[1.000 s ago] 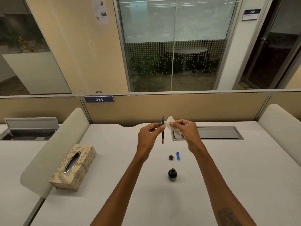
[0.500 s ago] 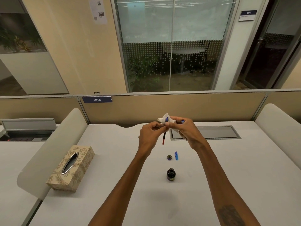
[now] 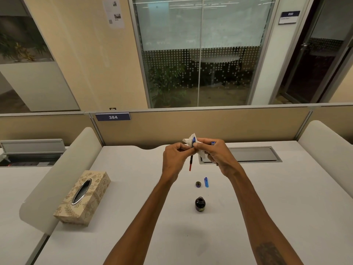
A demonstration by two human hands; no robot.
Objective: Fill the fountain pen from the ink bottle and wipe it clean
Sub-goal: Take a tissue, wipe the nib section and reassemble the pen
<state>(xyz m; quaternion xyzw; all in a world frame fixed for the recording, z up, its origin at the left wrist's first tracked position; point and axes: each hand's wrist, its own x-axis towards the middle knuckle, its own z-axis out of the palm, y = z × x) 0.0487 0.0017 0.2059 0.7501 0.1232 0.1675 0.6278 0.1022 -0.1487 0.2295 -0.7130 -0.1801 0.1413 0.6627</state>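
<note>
My left hand [image 3: 174, 159] pinches the fountain pen [image 3: 191, 161] upright above the desk; its red converter end hangs down and its blue nib end points up. My right hand [image 3: 214, 155] presses a white tissue [image 3: 189, 140] around the blue nib end, and a blue piece [image 3: 213, 143] pokes out above its fingers. The open ink bottle [image 3: 200, 204] stands on the white desk [image 3: 277, 207] below my hands. Its cap [image 3: 198, 184] and a blue pen part [image 3: 206, 182] lie side by side between the bottle and my hands.
A patterned tissue box [image 3: 84, 197] sits at the desk's left, beside a curved white divider [image 3: 63, 169]. A grey cable hatch [image 3: 248, 154] lies behind my right hand. A beige partition [image 3: 210, 125] closes the far edge.
My right hand brought the tissue from beside the pen onto its upper blue end and wrapped it there. Both hands rose slightly; the pen tilted a little.
</note>
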